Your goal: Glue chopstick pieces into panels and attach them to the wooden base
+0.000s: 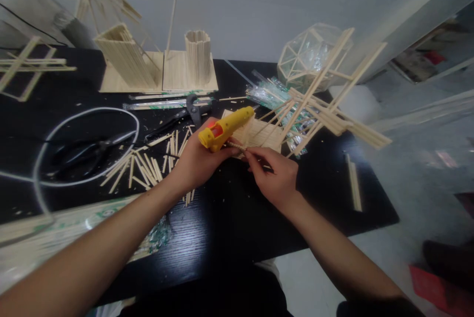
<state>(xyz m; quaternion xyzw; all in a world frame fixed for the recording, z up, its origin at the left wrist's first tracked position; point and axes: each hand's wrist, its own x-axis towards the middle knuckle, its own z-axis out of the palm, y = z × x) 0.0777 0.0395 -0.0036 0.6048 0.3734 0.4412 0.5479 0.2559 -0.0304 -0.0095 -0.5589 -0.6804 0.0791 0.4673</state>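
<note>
My left hand [198, 161] is closed around a yellow hot glue gun [231, 126], its nozzle pointing away to the right. The thumb and fingertips of that hand also reach a small wooden stick piece [237, 146] below the gun. From the other side, the fingertips of my right hand [276, 174] pinch the same piece; its exact shape is partly hidden by the fingers. Just beyond both hands lies a flat panel of wooden sticks [272, 137]. Behind it, on the right, a windmill-like frame of sticks [314, 104] leans upward.
Cut sticks [144, 169] lie scattered on the black table [177, 243], left of my hands. Pliers [185, 112] rest behind them. A white cable [83, 112] loops at the left. Stick towers [198, 58] stand on boards at the back, with a geodesic stick ball [311, 55] rightward.
</note>
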